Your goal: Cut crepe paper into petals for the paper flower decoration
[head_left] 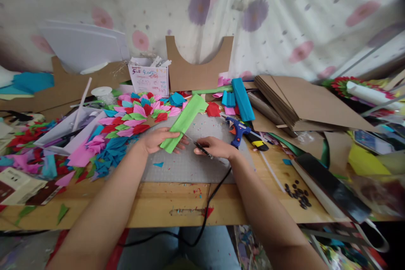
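Note:
My left hand (pixel 160 139) pinches a folded strip of light green crepe paper (pixel 185 122) near its lower end, thumb on top. The strip slants up and away to the right above a grey cutting mat (pixel 177 171). In my right hand (pixel 217 147) is a pair of dark-handled scissors (pixel 203 149). Their blades point left and reach the right edge of the green paper by my left fingers. A small blue paper scrap (pixel 158 164) lies on the mat below.
Coloured paper petals (pixel 139 114) and a white tray (pixel 71 130) fill the left. A blue glue gun (pixel 237 130) with a black cord, a yellow-black cutter (pixel 257 141) and stacked cardboard (pixel 310 101) lie right. A cut-out cardboard piece (pixel 199 71) stands behind.

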The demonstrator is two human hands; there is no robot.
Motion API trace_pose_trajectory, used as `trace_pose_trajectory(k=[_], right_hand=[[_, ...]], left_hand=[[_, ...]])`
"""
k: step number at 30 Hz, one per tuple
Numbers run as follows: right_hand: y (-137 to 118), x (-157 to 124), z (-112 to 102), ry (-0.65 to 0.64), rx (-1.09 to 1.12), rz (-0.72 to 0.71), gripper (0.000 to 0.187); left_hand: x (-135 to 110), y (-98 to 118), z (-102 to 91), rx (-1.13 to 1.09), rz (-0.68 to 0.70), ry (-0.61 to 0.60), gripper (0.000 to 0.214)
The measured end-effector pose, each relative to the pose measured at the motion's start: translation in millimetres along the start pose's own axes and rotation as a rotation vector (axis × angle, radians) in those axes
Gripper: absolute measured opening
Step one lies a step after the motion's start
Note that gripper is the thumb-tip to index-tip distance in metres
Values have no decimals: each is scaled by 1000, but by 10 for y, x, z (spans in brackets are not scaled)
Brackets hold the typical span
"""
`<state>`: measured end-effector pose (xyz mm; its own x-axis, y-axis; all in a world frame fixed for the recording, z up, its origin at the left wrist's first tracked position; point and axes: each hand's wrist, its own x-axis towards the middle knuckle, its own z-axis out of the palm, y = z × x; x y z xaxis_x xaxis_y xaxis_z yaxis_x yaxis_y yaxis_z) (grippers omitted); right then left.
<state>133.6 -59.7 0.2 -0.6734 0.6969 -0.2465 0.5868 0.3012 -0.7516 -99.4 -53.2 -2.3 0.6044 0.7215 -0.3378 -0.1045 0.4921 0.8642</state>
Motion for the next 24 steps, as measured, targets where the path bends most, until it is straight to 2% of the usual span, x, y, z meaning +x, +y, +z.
trace_pose_trajectory(k=[9, 15, 24], right_hand=[[-6, 22, 17, -52, 52, -28, 47], [-8, 18, 31, -29, 106, 4, 48], [-2, 18, 31, -50, 147, 15, 49]], left_hand=[[-19, 10, -8, 16, -48, -49, 19], [-30, 13, -54, 37, -43, -116, 21], [-40, 9, -76, 43, -74, -121, 20]])
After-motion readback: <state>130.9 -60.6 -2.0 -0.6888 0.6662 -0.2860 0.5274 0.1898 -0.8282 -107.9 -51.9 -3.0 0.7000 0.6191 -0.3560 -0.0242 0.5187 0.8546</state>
